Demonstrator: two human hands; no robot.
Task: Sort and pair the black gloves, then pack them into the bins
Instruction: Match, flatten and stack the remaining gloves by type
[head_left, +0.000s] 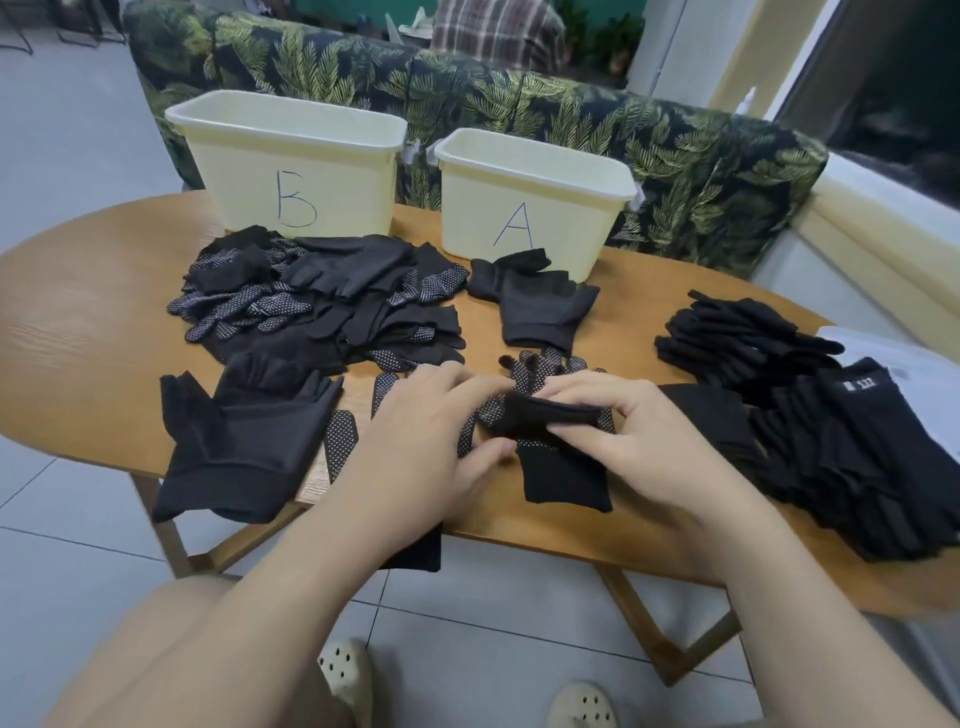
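- Desk (78, 332): oval, wood-grained top on angled wooden legs; serves as the landmark for all entries below.
- Bin B (291, 161): cream plastic, letter B on its front wall, at the desk's far edge, left of centre.
- Bin A (535, 202): cream plastic, letter A on its front, at the desk's far edge, right of bin B.
- Mixed glove pile (322, 301): plain and white-dotted black gloves, heaped on the desk in front of bin B.
- Plain glove pair (535, 306): black, lying flat on the desk just in front of bin A.
- Large black gloves (244, 441): at the desk's near-left edge, cuffs overhanging it.
- Stacked black gloves (831, 431): long heap along the desk's right end.
- Dotted glove (561, 467): black with white grip dots, at the desk's near centre, its middle folded up between both hands.
- Left hand (426, 441): fingers curled, pinching the dotted glove's left side.
- Right hand (623, 441): fingers curled over the glove's folded part, gripping it.
- Leaf-print sofa (571, 109): beyond the desk's far edge.
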